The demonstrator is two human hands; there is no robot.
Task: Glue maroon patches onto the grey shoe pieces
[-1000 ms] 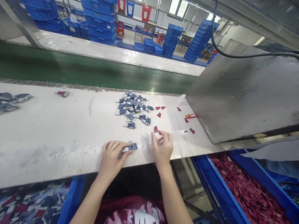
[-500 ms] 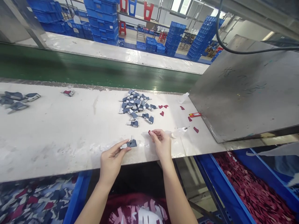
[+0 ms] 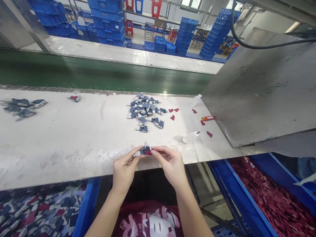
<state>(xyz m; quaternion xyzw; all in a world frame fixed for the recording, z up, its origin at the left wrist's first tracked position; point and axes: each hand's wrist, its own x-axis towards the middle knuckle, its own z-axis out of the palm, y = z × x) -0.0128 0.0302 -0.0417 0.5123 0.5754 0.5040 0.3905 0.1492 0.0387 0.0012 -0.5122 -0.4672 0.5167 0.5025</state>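
Observation:
My left hand (image 3: pixel 125 166) pinches a small dark blue and white part (image 3: pixel 143 149) above the front edge of the white table. On its right side, my right hand (image 3: pixel 171 161) holds a small red piece (image 3: pixel 148 152) against it between thumb and fingers. Beyond my hands lies a pile of similar blue and white parts (image 3: pixel 145 107). Some loose red pieces (image 3: pixel 172 117) are scattered to the right of that pile. A clear bottle with a thin dark tip (image 3: pixel 191 137) lies on its side near my right hand.
A metal panel (image 3: pixel 266 89) slants up at the right. Blue bins of mixed parts (image 3: pixel 37 210) and red pieces (image 3: pixel 276 200) flank my lap below the table. Behind the table (image 3: pixel 74 131) runs a green belt (image 3: pixel 111 77). More parts (image 3: pixel 22 107) lie far left.
My right hand has moved left with the red piece, which now meets the blue and white part. My left hand has shifted slightly right, and the view has tilted a little.

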